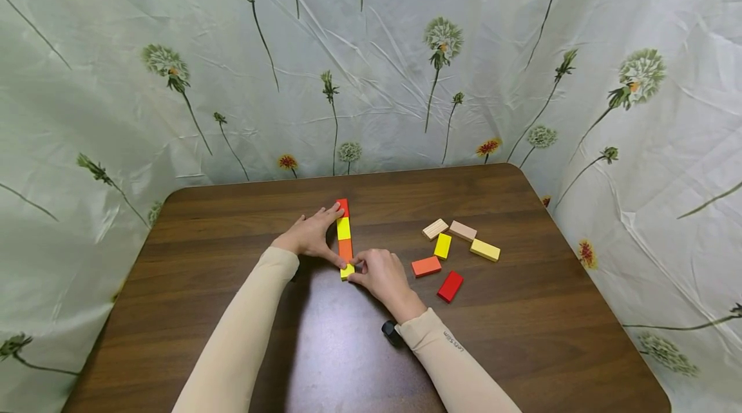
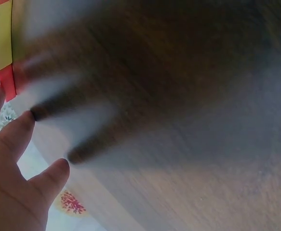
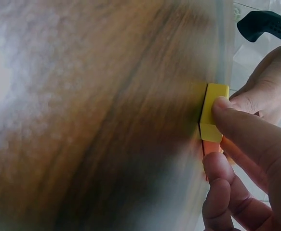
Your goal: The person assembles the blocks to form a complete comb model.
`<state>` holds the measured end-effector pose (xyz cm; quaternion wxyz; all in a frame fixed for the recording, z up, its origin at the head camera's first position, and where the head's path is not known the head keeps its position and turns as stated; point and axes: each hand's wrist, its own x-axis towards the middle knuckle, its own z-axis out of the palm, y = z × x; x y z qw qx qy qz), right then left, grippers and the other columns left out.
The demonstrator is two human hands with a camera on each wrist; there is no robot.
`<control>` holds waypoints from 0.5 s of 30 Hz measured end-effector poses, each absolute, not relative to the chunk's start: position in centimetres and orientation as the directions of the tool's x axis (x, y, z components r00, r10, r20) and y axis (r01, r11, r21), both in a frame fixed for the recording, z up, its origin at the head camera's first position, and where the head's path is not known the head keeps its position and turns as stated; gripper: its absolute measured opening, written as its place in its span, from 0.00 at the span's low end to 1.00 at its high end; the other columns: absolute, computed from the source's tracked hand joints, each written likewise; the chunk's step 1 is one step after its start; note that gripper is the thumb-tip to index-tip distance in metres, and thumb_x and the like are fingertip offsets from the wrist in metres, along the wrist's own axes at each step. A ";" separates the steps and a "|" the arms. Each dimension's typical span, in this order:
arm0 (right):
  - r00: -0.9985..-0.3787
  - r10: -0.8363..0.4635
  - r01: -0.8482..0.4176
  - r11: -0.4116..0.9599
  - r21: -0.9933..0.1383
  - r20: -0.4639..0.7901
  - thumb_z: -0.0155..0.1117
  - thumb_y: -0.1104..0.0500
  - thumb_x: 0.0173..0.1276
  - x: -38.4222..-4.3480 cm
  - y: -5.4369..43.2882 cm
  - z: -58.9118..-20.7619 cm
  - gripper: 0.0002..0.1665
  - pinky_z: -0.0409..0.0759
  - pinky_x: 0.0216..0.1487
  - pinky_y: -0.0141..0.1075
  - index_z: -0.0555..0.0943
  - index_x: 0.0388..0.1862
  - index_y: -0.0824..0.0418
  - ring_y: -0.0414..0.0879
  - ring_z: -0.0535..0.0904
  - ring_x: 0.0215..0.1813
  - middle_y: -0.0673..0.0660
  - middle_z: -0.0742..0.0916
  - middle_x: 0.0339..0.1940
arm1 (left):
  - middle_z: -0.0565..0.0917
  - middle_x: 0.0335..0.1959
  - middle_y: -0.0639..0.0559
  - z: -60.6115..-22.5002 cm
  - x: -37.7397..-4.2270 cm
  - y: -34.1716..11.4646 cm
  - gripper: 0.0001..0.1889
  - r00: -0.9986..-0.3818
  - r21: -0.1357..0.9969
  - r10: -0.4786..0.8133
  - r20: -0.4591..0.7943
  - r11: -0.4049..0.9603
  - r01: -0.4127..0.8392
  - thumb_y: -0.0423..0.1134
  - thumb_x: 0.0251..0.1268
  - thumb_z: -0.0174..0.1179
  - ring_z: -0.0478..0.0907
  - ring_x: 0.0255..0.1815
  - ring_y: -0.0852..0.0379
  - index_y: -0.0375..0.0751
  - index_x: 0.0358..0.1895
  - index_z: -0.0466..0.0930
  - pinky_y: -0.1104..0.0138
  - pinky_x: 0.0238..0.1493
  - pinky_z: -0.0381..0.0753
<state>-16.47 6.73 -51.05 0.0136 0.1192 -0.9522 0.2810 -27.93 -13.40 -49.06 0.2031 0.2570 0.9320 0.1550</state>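
A straight row of blocks lies on the wooden table (image 1: 191,284). From far to near come a red block (image 1: 344,205), a yellow block (image 1: 344,229), an orange block (image 1: 345,249) and a second yellow block (image 1: 347,273). My left hand (image 1: 310,236) spans the row's left side with fingers spread; its fingertips touch the red block and its thumb reaches the near yellow one. With thumb and fingers my right hand (image 1: 382,274) pinches that near yellow block (image 3: 215,103). The left wrist view shows the red block (image 2: 6,83) by the left fingertips.
Right of the hands lie several loose blocks: a striped wooden one (image 1: 435,229), a pinkish one (image 1: 463,230), a pale yellow one (image 1: 485,250), a bright yellow one (image 1: 443,247), an orange one (image 1: 426,267) and a red one (image 1: 449,287). A flowered curtain (image 1: 382,65) hangs behind the table.
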 end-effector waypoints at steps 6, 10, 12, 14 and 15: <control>-0.972 -0.212 -0.235 0.824 -0.515 0.103 0.87 0.51 0.60 -16.5 6.7 -51.0 0.16 0.69 0.27 0.28 0.95 0.45 0.54 0.35 0.73 0.25 0.45 0.84 0.22 | 0.45 0.92 0.48 -49.2 -28.2 -13.3 0.72 -0.790 0.390 0.535 -0.300 0.824 0.411 0.72 0.43 0.82 0.47 0.91 0.35 0.48 0.89 0.50 0.24 0.81 0.45; -0.973 -0.209 -0.231 0.833 -0.503 0.100 0.86 0.50 0.60 -16.6 6.7 -50.9 0.16 0.69 0.27 0.28 0.95 0.45 0.53 0.34 0.74 0.24 0.44 0.85 0.22 | 0.44 0.92 0.49 -49.2 -28.2 -13.3 0.72 -0.793 0.392 0.530 -0.302 0.827 0.403 0.71 0.43 0.82 0.46 0.91 0.36 0.49 0.89 0.50 0.25 0.82 0.45; -0.973 -0.208 -0.229 0.838 -0.496 0.098 0.86 0.50 0.61 -16.7 6.7 -50.9 0.16 0.69 0.27 0.28 0.95 0.45 0.53 0.34 0.74 0.24 0.44 0.85 0.22 | 0.44 0.92 0.49 -49.1 -28.3 -13.2 0.72 -0.793 0.394 0.528 -0.304 0.828 0.400 0.71 0.43 0.82 0.46 0.91 0.36 0.49 0.89 0.50 0.24 0.82 0.45; -0.973 -0.210 -0.231 0.841 -0.489 0.099 0.86 0.49 0.61 -16.7 6.7 -51.0 0.16 0.69 0.27 0.28 0.95 0.45 0.53 0.34 0.75 0.25 0.44 0.85 0.22 | 0.44 0.92 0.50 -49.1 -28.3 -13.2 0.72 -0.794 0.393 0.524 -0.307 0.830 0.396 0.71 0.44 0.82 0.46 0.91 0.36 0.49 0.90 0.50 0.25 0.82 0.44; -0.972 -0.211 -0.232 0.842 -0.487 0.099 0.86 0.49 0.61 -16.8 6.7 -51.0 0.16 0.69 0.27 0.28 0.95 0.45 0.52 0.34 0.75 0.25 0.44 0.85 0.22 | 0.44 0.92 0.50 -49.1 -28.3 -13.2 0.72 -0.795 0.393 0.523 -0.308 0.831 0.394 0.70 0.44 0.82 0.46 0.91 0.36 0.49 0.90 0.50 0.25 0.82 0.45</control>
